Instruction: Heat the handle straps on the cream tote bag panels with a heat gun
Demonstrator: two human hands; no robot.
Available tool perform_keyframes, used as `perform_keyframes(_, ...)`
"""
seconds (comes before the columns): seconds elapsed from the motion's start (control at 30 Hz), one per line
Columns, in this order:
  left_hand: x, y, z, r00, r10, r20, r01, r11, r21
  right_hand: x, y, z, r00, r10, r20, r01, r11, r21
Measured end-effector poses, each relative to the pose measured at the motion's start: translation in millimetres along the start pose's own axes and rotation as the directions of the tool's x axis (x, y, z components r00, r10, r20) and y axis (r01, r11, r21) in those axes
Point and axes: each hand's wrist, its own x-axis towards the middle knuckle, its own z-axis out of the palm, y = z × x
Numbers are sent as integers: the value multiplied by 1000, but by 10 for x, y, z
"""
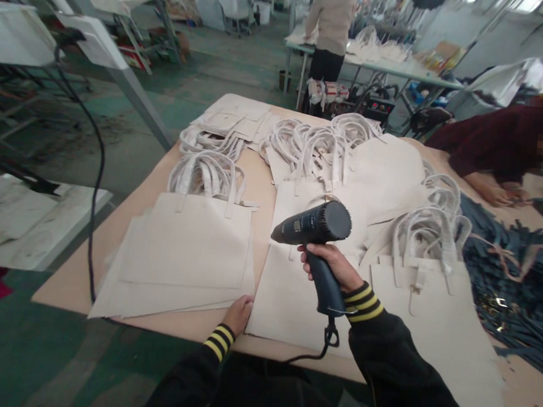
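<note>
Wrapped round the handle of a dark heat gun (316, 224), my right hand (336, 267) holds it above a cream bag panel (293, 298) in the middle of the table. The gun's narrow nozzle points left. My left hand (239, 315) is at the table's front edge, at the lower left corner of that panel; its fingers are closed, and whatever they pinch is too small to make out. Left of it lies a stack of cream panels (189, 241) with wrapped handles at its top. Another cream bag (434, 326) with handles and a buckle tab lies to the right.
More cream bags (385, 168) and panels cover the back of the table (258, 184). Dark straps (509, 263) are heaped at the right, near a person in a maroon sleeve (485, 141). A metal post (122, 75) and hanging black cable (97, 185) stand left. Another person is behind.
</note>
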Motion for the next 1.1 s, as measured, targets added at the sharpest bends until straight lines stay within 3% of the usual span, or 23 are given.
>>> perform_keyframes(0.13,-125,-6,11,1000,-4,-15,3,998,-59,-135,22,-68,999,40,12,-40,999,-36)
perform_keyframes(0.3,-264,50,26,982,-185,-47,170,959,-225,-701,105,-318,997,33,-71,-41,992,-123)
perform_keyframes(0.4,-329,86,-34,962,-240,-126,194,934,-301,-998,243,-368,991,137,4,-136,985,-105)
perform_keyframes(0.57,-402,137,-250,899,-273,-343,169,938,-304,-1244,621,-170,942,260,211,-240,964,-117)
perform_keyframes(0.67,-359,157,-357,913,-217,-346,124,955,-271,-1294,801,-8,931,272,244,-243,959,-145)
perform_keyframes(0.77,-238,187,-396,954,-104,-281,60,985,-163,-1335,915,94,929,293,226,-262,952,-156)
perform_keyframes(0.9,-48,327,-366,985,21,-171,5,989,147,-1421,1056,158,945,278,173,-265,960,-93)
perform_keyframes(1.0,86,508,-286,995,49,-90,-8,913,407,-1565,1152,156,955,269,125,-265,963,-46)
perform_keyframes(1.1,203,686,-118,999,16,-51,18,796,605,-1865,1188,74,961,276,-6,-276,960,-44)
